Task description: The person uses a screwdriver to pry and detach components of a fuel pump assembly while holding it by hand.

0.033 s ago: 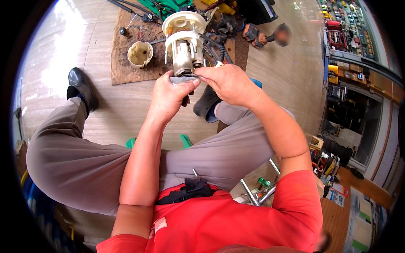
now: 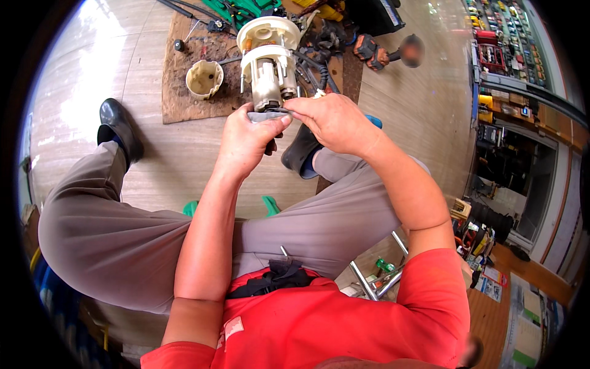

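While the person sits on a low green stool with knees spread, both hands meet just above the lap around a cream plastic pump assembly. The left hand is clenched about its lower end, fingers wrapped over a grey cloth pressed against the housing. The right hand grips the same lower end from the other side, thumb and fingers pinching at the cloth's edge, touching the left hand's fingertips.

Beyond the assembly, a brown cardboard sheet lies on the pale, glossy tiled floor. On the cardboard, just left of the assembly, stands a cream round cup, open side up. Behind the assembly's top lie black hoses and a green tool tray. To the right of the assembly, well apart from it, an orange and black power tool rests on the floor. Far right of it, shelving holds small coloured goods. A black shoe rests on the tiles left of the assembly, beside the cardboard's near corner.
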`<state>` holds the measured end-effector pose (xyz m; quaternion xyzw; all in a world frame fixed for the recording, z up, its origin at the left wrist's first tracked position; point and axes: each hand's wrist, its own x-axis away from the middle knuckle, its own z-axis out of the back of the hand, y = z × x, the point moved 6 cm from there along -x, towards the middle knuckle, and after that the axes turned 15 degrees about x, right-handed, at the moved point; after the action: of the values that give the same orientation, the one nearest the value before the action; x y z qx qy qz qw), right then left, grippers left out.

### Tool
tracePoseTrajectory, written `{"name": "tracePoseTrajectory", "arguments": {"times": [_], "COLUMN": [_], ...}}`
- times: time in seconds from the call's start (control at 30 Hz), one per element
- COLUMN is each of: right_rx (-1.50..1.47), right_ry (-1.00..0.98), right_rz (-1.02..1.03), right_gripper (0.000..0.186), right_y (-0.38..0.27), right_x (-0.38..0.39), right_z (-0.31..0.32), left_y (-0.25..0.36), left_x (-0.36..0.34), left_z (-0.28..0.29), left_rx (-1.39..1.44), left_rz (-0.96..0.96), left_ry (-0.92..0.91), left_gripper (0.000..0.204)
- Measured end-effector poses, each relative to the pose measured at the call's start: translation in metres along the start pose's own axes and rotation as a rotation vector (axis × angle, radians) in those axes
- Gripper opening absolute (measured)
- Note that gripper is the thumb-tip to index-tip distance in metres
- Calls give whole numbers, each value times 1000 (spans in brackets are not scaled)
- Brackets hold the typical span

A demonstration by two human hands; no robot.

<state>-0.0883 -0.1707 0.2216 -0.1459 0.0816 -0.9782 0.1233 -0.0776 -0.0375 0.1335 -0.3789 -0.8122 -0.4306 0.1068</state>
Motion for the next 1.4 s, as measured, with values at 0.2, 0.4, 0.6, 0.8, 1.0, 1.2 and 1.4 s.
{"name": "tracePoseTrajectory", "arguments": {"times": [0.2,0.4,0.6,0.8,1.0,1.2,1.4], "right_rx": [-2,43,193,371,258,60,111], "right_ry": [21,16,-50,-77,16,75,3], "right_rz": [18,20,46,78,83,14,13], "right_gripper": [17,17,21,21,19,19,22], "right_y": [0,0,-7,-14,-4,-1,-7], "right_x": [0,1,4,5,3,6,3], "right_z": [-1,-4,-3,-5,-7,-1,7], "left_y": [0,0,1,-5,-4,-4,-4], "left_x": [0,1,4,4,0,-3,-3], "left_z": [0,0,0,3,1,0,0], "left_rx": [-1,2,3,-8,63,235,236], "left_rz": [-5,-20,-33,-43,-30,-39,-54], "left_ry": [-14,-23,-48,-40,-61,-78,-89], "left_gripper": [45,41,45,41,38,40,41]}}
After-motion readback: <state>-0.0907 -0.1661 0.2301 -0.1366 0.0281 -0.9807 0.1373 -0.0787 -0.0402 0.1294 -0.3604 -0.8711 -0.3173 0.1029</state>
